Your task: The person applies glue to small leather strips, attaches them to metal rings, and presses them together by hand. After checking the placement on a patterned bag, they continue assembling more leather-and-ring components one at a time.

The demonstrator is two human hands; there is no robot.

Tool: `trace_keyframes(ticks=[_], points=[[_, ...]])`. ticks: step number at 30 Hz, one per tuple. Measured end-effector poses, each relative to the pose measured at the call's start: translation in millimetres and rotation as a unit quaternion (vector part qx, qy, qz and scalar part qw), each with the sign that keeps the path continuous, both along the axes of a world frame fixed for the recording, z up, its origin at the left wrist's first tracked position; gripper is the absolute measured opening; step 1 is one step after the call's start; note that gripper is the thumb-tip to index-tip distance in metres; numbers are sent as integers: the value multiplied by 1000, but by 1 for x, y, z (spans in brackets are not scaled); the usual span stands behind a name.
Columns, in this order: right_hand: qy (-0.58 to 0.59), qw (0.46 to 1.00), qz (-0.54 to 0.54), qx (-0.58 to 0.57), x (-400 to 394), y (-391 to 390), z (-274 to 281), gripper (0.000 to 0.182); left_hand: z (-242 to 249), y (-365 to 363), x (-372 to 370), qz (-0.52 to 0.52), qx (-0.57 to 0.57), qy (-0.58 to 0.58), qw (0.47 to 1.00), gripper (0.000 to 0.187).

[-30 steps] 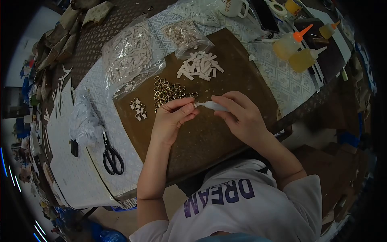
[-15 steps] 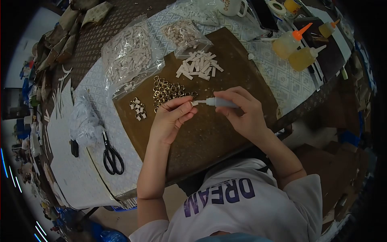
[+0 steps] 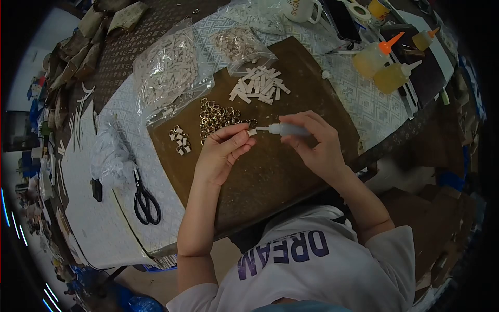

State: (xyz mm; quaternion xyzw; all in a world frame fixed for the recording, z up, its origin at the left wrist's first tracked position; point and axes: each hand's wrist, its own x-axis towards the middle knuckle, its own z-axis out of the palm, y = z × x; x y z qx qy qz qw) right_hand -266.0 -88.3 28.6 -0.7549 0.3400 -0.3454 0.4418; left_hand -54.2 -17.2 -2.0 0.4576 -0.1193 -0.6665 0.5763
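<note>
My left hand [image 3: 227,148] pinches a small white strip [image 3: 252,132] between thumb and fingers. In my right hand [image 3: 317,143] is a small squeeze bottle [image 3: 288,130], lying sideways with its thin nozzle pointing left, close to the strip. Whether the tip touches it is too small to tell. Just beyond my left hand, gold metal rings [image 3: 215,115] lie heaped on the brown board [image 3: 270,182]. A pile of white strips [image 3: 260,85] sits farther back. Left of the rings is a small group of rings with white pieces [image 3: 180,140].
Black scissors [image 3: 147,205] and a crumpled plastic bag [image 3: 110,156] lie at the left. Clear bags of white pieces [image 3: 169,70] stand behind the board. At the back right are yellow bottles [image 3: 391,78], a phone [image 3: 342,21] and a white mug [image 3: 301,9].
The bottle in my right hand has drawn slightly right, so more of its nozzle shows beside the strip. My left hand keeps its pinch. The whole view has shifted slightly.
</note>
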Motion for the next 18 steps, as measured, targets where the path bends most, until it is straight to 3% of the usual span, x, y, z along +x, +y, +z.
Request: trace_keyframes(ticks=[2,5,8,11,14,18], points=[[-20,997,-10,74,-6,-2,-8,26,0,0,0,1,-4,1,1000,24],[-223,935,-44,274,-3,-9,-21,35,1,0,0,-1,-14,-9,1000,22],[-220,944,-95,226,-3,-20,-38,38,3,0,-2,-8,-22,-34,999,20],[-161,975,-131,85,-5,-31,-57,32,3,0,-2,-21,-32,-53,998,18],[-104,983,-147,43,-7,-34,-59,32,2,0,-2,-32,-38,-71,996,16],[-113,981,-156,27,-3,-36,-63,30,6,-1,-4,-33,-31,-79,996,15]])
